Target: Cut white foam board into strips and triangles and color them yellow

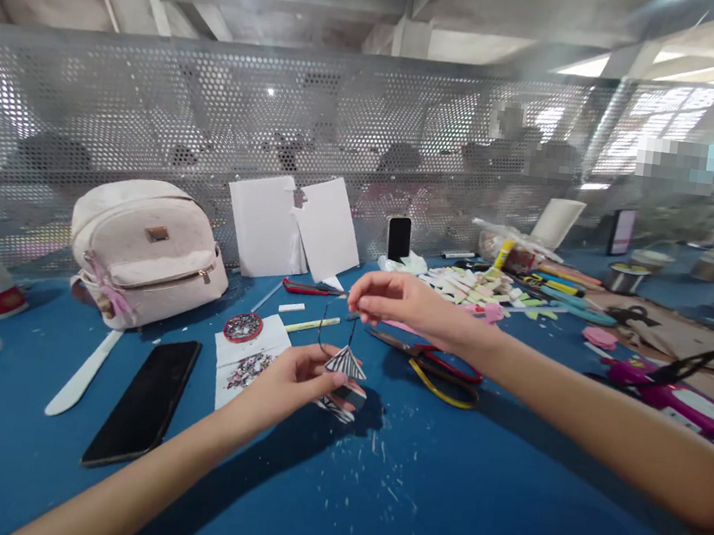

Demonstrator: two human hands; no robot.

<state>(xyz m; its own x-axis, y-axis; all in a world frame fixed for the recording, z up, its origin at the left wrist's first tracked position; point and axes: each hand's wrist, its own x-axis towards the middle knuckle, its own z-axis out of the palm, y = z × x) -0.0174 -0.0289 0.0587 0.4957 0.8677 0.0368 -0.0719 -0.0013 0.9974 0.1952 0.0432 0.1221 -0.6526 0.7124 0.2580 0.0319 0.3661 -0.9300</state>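
Note:
My left hand [274, 387] is closed on a small paper piece [347, 364] with black and white stripes, its top shaped like a cone. Part of the piece is covered by the fingers. A thin dark cord [353, 331] rises from its tip. Just above, my right hand [401, 303] pinches the upper end of that cord. Scissors [433, 365] with red and yellow handles lie behind and to the right of the piece. Left of it, a paper sheet [284, 334] bears loose multicoloured bits and a round red-rimmed dish [243, 328].
A black phone [142, 402], a white plastic knife [83, 375] and a pale backpack [147, 255] are at left. Behind lie a red cutter [310, 289] and a heap of paper strips [472, 287]. A purple tool [679, 398] lies at right. White scraps dot the blue table [276, 501].

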